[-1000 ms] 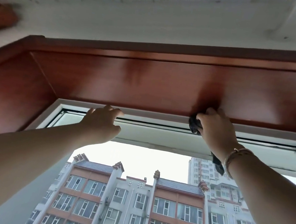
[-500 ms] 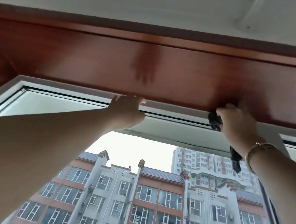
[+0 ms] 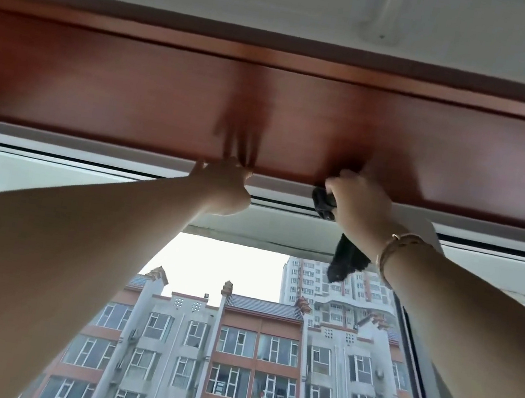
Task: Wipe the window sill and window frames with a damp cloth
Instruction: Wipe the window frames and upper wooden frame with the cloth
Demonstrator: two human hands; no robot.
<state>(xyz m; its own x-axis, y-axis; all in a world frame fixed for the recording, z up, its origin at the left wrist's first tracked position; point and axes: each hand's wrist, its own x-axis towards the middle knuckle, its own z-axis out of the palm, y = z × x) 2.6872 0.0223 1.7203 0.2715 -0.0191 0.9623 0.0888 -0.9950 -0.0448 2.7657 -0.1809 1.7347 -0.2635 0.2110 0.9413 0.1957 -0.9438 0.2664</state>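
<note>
Nearest, both forearms raised toward the top of the window. Right hand (image 3: 360, 206) curled round a dark cloth (image 3: 323, 203), pressing its bunched end up against the white top frame (image 3: 91, 152) just below the wooden board (image 3: 133, 94); loose tail hanging beside the wrist. Left hand (image 3: 222, 186) just to the left, holding nothing, fingers reaching up to the same rail, apparently bracing. Frame's long axis running left to right, so presumably a sideways wipe along it next. Beyond the glass, apartment blocks (image 3: 248, 350).
</note>
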